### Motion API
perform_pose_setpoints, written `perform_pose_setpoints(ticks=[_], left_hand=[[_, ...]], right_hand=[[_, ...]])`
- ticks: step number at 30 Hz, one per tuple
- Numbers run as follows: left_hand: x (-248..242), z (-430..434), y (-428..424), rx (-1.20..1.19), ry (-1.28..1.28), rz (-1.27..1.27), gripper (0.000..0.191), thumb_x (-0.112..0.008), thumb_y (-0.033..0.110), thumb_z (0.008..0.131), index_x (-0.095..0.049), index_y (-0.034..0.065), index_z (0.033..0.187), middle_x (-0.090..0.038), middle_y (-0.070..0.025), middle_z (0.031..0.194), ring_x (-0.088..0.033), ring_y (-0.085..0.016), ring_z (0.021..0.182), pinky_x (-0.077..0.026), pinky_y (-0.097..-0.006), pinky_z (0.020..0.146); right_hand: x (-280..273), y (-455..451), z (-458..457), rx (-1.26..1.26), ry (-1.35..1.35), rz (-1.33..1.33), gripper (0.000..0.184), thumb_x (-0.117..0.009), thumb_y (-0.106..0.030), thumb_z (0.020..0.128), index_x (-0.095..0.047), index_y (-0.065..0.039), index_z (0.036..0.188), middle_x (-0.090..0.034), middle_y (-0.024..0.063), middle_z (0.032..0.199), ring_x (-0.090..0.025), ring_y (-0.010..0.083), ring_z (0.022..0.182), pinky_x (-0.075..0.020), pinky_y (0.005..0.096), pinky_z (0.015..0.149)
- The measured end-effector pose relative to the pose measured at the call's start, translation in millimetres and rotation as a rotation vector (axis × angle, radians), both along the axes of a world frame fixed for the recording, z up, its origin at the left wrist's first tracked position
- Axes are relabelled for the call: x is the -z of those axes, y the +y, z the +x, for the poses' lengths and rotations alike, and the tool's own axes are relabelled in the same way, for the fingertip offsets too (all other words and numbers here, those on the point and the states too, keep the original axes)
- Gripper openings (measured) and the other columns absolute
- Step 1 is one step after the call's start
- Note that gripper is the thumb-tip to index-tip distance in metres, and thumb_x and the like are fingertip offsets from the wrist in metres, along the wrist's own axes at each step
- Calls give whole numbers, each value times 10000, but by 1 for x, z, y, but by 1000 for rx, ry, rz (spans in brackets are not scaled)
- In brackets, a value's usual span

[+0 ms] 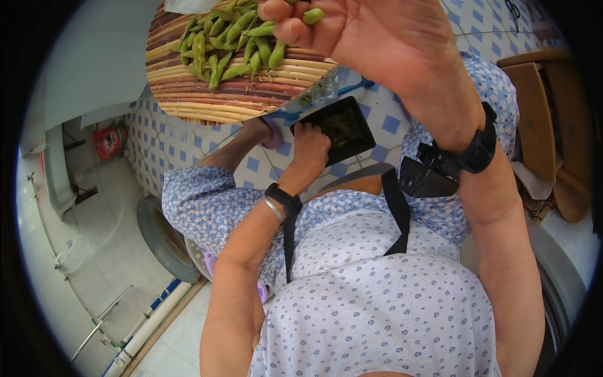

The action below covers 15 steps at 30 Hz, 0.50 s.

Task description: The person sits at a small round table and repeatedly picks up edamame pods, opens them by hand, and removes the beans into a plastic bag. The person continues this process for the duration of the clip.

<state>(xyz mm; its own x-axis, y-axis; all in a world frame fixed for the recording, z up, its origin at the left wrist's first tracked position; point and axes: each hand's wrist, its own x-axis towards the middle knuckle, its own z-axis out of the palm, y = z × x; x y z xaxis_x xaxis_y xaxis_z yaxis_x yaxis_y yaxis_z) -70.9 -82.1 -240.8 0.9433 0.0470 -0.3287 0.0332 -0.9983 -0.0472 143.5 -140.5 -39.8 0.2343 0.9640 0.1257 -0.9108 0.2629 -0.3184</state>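
Note:
Green soybean pods [226,42] lie in a pile on a round mat of wooden or reed strips [226,101] at the top of the view. Above the mat's right side is my right hand [325,28], palm up with its fingers curled. One shelled green soybean [313,16] rests against those fingers, and the fingertips are partly cut off by the frame's top edge. My left hand [311,146] is lower down, over the left side of a black tray [365,110]. Its fingers bend down at the tray, and what they hold is hidden. Blurred greenish contents lie in the tray.
A clear plastic bag [325,89] with green bits lies between mat and tray. At right stands a wooden stool [532,118]. A metal basin [162,235] leans at left, near pipes [146,325] and a red packet [109,141]. The floor is patterned tile [252,165].

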Motion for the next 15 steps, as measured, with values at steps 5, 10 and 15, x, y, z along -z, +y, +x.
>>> perform_pose_setpoints(ticks=[5,10,15], left_hand=[[25,-4,0,-10,38,53,45,-685,165,644,-691,149,686,-604,-70,751,-559,-242,816,-361,-380,766],[36,-4,1,-22,-95,-56,20,-648,118,659,-657,131,646,-587,-97,653,-575,-267,725,-376,-392,737],[21,7,13,-183,-92,-204,51,-608,75,674,-637,40,699,-614,-194,681,-621,-342,695,-476,-429,602]], right_hand=[[-3,-12,3,-6,35,127,440,-556,-361,942,-528,54,1085,-612,140,911,-619,221,789,-515,312,673],[0,-5,3,52,-32,17,457,-568,-378,932,-531,49,1090,-613,139,915,-620,221,799,-514,311,681],[0,-10,3,-7,2,96,468,-568,-391,929,-532,44,1097,-609,133,925,-615,221,823,-507,314,700]])
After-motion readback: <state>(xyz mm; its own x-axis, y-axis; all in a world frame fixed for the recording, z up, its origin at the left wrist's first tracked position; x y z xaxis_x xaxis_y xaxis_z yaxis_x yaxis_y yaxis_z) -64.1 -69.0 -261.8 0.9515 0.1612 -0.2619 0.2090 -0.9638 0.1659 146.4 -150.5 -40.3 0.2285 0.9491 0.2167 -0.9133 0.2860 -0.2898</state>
